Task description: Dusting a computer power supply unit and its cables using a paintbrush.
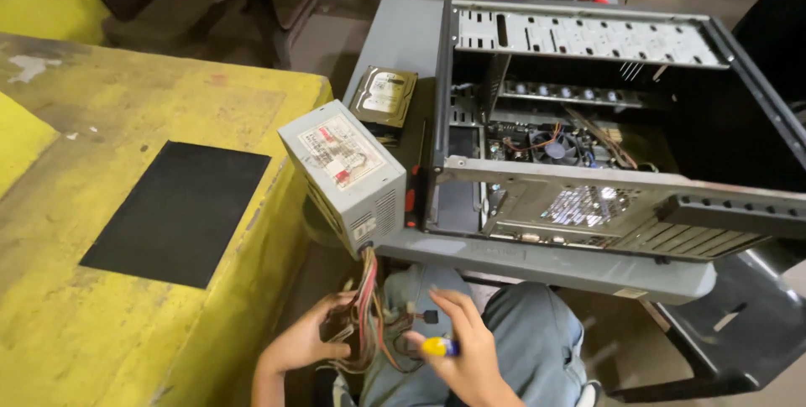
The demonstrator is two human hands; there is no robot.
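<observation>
Both hands are working the cable bundle (369, 323) hanging from a power supply (344, 174), its long axis running eleven to five: left hand (306, 341) gripping wires, right hand (462, 348) grasping a yellow-tipped tool (438, 346).

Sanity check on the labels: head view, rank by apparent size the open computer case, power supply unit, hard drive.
1. Open computer case, by far the largest.
2. Power supply unit, grey box at the table edge.
3. Hard drive, smallest, though it lies farther from the camera, which shrinks it somewhat.
</observation>
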